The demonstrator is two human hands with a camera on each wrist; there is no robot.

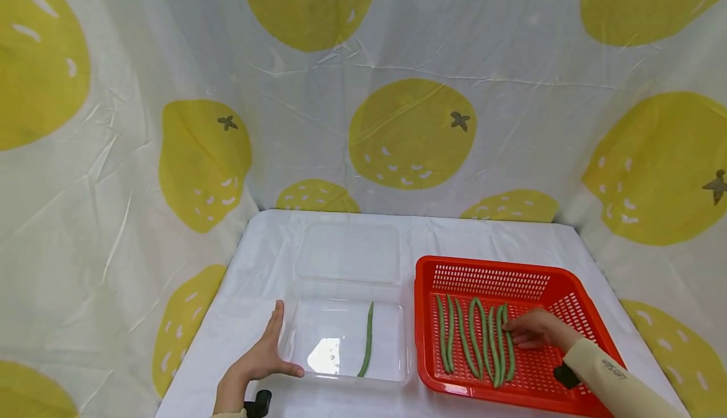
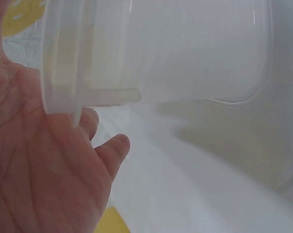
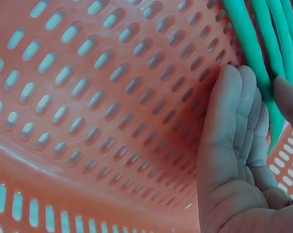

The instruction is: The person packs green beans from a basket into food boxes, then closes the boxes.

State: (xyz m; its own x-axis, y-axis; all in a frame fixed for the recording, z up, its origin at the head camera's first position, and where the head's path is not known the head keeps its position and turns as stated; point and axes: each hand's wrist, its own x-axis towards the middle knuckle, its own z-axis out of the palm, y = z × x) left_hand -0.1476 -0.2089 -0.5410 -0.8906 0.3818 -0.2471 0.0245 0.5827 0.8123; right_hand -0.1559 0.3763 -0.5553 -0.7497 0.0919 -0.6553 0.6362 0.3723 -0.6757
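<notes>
A clear plastic container (image 1: 407, 348) stands on the white-covered table, with a single green bean (image 1: 368, 340) lying lengthwise inside it. My left hand (image 1: 262, 356) is at the container's left side, thumb and fingers spread wide; in the left wrist view the palm (image 2: 44, 165) faces its rim. To the right, a red perforated basket (image 1: 423, 317) holds a row of several green beans (image 1: 462, 336). Inside the basket, my right hand (image 1: 536, 328) pinches the rightmost green bean (image 3: 251, 41), its thumb on one side and fingers on the other.
Behind the container lies a clear, flat rectangular lid (image 1: 349, 250). Lemon-printed white curtains (image 1: 411, 45) enclose the table at the back and both sides. The basket's raised walls (image 1: 573, 314) surround the right hand.
</notes>
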